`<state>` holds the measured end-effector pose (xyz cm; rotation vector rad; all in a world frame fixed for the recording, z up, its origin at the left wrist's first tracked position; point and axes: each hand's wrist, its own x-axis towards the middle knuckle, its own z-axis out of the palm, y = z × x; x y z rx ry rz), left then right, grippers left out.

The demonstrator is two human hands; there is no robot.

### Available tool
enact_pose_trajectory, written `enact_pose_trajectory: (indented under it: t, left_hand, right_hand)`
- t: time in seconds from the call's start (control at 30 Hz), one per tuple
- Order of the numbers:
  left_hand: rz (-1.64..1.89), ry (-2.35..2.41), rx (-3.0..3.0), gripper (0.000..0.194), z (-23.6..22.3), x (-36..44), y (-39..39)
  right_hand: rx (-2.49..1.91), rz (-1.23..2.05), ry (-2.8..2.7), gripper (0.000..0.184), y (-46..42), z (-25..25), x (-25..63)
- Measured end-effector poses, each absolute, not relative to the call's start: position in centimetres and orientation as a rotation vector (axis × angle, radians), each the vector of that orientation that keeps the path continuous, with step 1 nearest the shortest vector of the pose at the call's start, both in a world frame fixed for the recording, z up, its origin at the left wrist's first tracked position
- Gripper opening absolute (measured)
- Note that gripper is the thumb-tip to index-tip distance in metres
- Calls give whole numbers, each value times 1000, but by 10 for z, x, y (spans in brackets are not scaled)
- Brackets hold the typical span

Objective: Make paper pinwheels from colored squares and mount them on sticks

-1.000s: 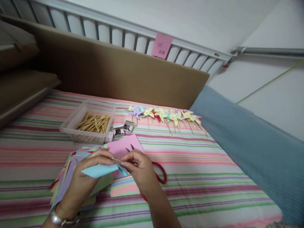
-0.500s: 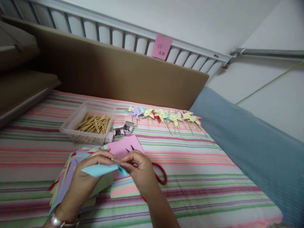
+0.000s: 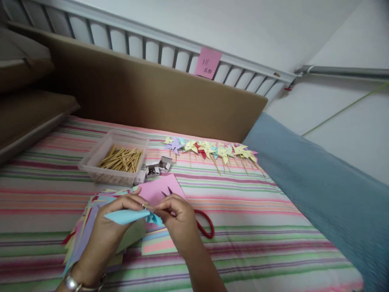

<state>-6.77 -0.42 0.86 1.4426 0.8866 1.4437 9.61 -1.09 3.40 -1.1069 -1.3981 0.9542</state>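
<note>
My left hand (image 3: 114, 221) is closed on a folded light-blue paper pinwheel (image 3: 125, 216), its fingers along the top and the paper jutting out below. A short end of a wooden stick (image 3: 148, 207) shows between both hands, against the pinwheel. My right hand (image 3: 179, 219) pinches that stick between thumb and fingers; most of it is hidden in the hand. Red-handled scissors (image 3: 208, 227) lie partly under my right hand, their dark tips on a pink paper sheet (image 3: 158, 188). Under my left hand lies a fanned stack of coloured paper (image 3: 86, 231).
A clear plastic box (image 3: 88, 164) holds many wooden sticks. Beside it stand small open boxes (image 3: 152, 170) of metal pins. Several finished pinwheels (image 3: 209, 150) lie along the back near a cardboard panel (image 3: 152, 97). A striped cloth (image 3: 258, 227) covers the surface.
My hands stay almost in place. The right end of the blue paper has turned slightly, so its folds show more beneath the stick. The view has shifted a little.
</note>
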Motion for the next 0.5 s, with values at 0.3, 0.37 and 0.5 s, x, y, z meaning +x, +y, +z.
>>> enact_pose_trajectory:
  t: [0.3, 0.37, 0.5]
  left_hand:
    - [1459, 981, 1334, 6, 11, -66, -5]
    - [1460, 1023, 1290, 4, 11, -66, -6]
    - [1429, 1187, 1235, 6, 12, -67, -5]
  right_hand:
    - [-1089, 922, -1386, 7, -11, 33, 94]
    - [-1087, 914, -1375, 8, -11, 32, 93]
    - [-1131, 913, -1364, 20, -11, 30, 92]
